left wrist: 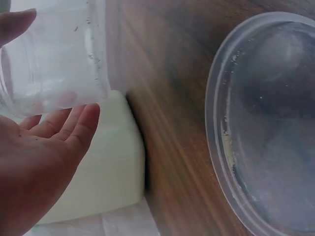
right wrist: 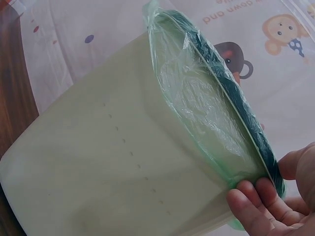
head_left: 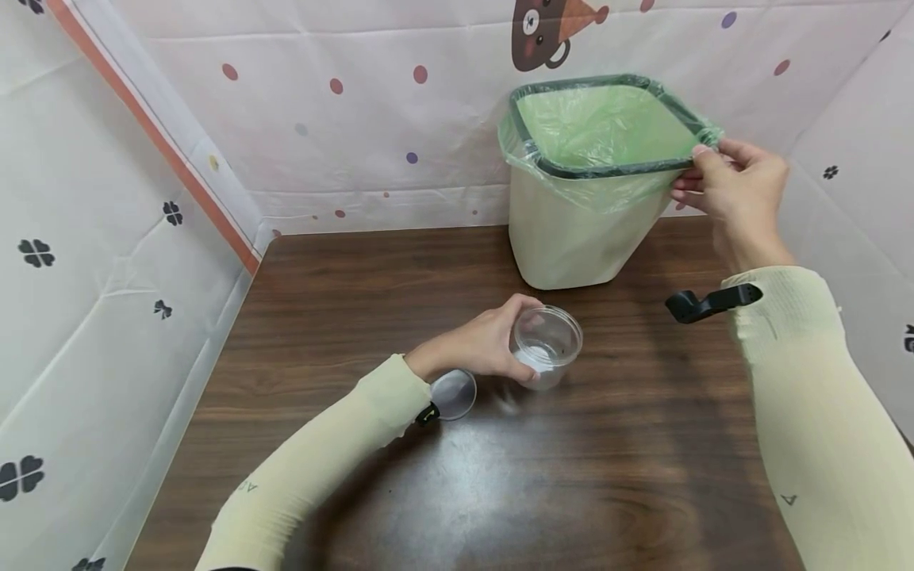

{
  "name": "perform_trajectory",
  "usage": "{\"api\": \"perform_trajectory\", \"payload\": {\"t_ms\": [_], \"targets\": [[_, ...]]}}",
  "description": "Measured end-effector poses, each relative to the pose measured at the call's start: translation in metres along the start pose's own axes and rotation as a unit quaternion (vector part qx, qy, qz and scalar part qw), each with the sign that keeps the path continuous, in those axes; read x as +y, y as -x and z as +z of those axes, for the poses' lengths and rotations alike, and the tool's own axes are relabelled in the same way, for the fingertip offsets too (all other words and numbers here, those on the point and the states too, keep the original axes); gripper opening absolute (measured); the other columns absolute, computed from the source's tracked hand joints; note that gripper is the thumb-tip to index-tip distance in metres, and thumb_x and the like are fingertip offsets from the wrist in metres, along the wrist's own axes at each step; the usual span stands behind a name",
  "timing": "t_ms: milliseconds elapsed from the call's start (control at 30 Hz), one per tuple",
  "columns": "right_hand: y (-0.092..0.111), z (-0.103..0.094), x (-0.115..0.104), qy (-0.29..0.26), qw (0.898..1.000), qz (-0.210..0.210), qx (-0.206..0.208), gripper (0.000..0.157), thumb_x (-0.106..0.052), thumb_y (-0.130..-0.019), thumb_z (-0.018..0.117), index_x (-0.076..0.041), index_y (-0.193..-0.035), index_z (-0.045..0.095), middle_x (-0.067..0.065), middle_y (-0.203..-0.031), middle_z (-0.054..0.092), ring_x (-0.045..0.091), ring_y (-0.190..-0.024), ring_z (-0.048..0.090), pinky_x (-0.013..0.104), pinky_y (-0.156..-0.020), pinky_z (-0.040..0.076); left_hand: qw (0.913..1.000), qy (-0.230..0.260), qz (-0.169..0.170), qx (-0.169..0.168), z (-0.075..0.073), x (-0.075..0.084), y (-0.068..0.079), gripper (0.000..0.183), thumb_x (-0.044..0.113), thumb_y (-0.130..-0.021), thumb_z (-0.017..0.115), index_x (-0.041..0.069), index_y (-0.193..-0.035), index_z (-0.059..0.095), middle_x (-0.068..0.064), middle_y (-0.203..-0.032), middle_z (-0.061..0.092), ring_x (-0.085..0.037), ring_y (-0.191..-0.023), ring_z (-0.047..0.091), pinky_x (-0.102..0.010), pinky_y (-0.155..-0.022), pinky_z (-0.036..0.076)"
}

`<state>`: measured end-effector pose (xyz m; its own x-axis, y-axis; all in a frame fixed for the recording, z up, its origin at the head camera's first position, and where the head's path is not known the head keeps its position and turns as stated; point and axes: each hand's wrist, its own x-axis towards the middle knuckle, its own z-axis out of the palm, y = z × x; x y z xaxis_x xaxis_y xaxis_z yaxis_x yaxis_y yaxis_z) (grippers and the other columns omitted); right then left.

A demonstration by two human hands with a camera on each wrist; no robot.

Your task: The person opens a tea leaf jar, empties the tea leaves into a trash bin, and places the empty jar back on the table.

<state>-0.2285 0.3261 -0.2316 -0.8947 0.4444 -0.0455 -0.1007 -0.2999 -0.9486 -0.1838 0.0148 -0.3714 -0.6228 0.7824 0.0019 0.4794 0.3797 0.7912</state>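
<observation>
My left hand (head_left: 493,337) grips a clear plastic tub (head_left: 548,341) round its side, thumb on one side and fingers on the other. Nothing is visible inside the tub apart from small specks on its wall in the left wrist view. A round clear lid (head_left: 454,395) lies on the table under my left wrist. At the back, my right hand (head_left: 743,186) pinches the right corner of the rim of a cream trash can (head_left: 578,230), thumb above and fingers beneath. A thin green trash bag (head_left: 607,127) lines the can and folds over its dark green rim.
The brown wooden table (head_left: 357,301) holds these things. A patterned white sheet (head_left: 371,119) hangs right behind the can, and more sheeting stands on the left and right sides. A black wrist-camera mount (head_left: 714,303) sticks out from my right cuff.
</observation>
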Motion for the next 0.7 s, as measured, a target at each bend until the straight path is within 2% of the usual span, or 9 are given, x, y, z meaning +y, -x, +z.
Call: {"api": "perform_trajectory", "payload": {"t_ms": [233,367,467,567,700], "targets": [[-0.001,0.000,0.001,-0.005,1.000,-0.004,0.002,0.054,0.000,-0.091,0.070,0.000,-0.142,0.051,0.013,-0.069,0.069,0.022,-0.052,0.068,0.031,-0.050,0.057,0.9983,-0.044,-0.020,-0.034,0.008,-0.006,0.001,0.092,0.023,-0.072,0.090,0.013,-0.143,0.033,-0.007,-0.139,0.057,-0.019,-0.122,0.054,-0.027,-0.102,0.039],[0.000,0.000,0.001,-0.001,1.000,-0.004,0.002,0.054,0.000,-0.092,0.069,0.000,-0.142,0.049,0.012,-0.069,0.069,0.021,-0.052,0.068,0.030,-0.050,0.057,0.9975,-0.046,-0.025,-0.047,0.012,-0.009,0.002,0.091,0.020,-0.073,0.090,0.013,-0.142,0.032,-0.008,-0.138,0.056,-0.022,-0.115,0.057,-0.027,-0.098,0.041],[0.000,0.000,0.001,0.001,1.000,-0.004,0.001,0.052,0.000,-0.093,0.069,0.000,-0.141,0.050,0.012,-0.068,0.069,0.020,-0.052,0.068,0.030,-0.049,0.057,0.9968,-0.051,-0.028,-0.055,0.016,-0.010,0.002,0.090,0.020,-0.073,0.091,0.014,-0.140,0.031,-0.008,-0.137,0.056,-0.020,-0.107,0.059,-0.027,-0.094,0.043],[0.001,0.001,0.001,-0.001,1.000,-0.006,0.001,0.042,0.000,-0.092,0.069,-0.001,-0.132,0.057,0.012,-0.068,0.069,0.021,-0.051,0.068,0.031,-0.049,0.056,0.9959,-0.062,-0.029,-0.059,0.018,-0.010,0.002,0.091,0.022,-0.073,0.092,0.013,-0.140,0.031,-0.009,-0.135,0.056,-0.017,-0.100,0.059,-0.027,-0.093,0.043],[0.001,0.000,0.002,-0.002,1.000,-0.008,-0.001,0.039,-0.001,-0.091,0.071,0.000,-0.129,0.060,0.014,-0.069,0.070,0.023,-0.051,0.068,0.032,-0.048,0.056,0.9954,-0.067,-0.028,-0.062,0.021,-0.011,0.002,0.092,0.023,-0.072,0.093,0.013,-0.139,0.031,-0.010,-0.135,0.058,-0.019,-0.102,0.060,-0.027,-0.093,0.044]]}}
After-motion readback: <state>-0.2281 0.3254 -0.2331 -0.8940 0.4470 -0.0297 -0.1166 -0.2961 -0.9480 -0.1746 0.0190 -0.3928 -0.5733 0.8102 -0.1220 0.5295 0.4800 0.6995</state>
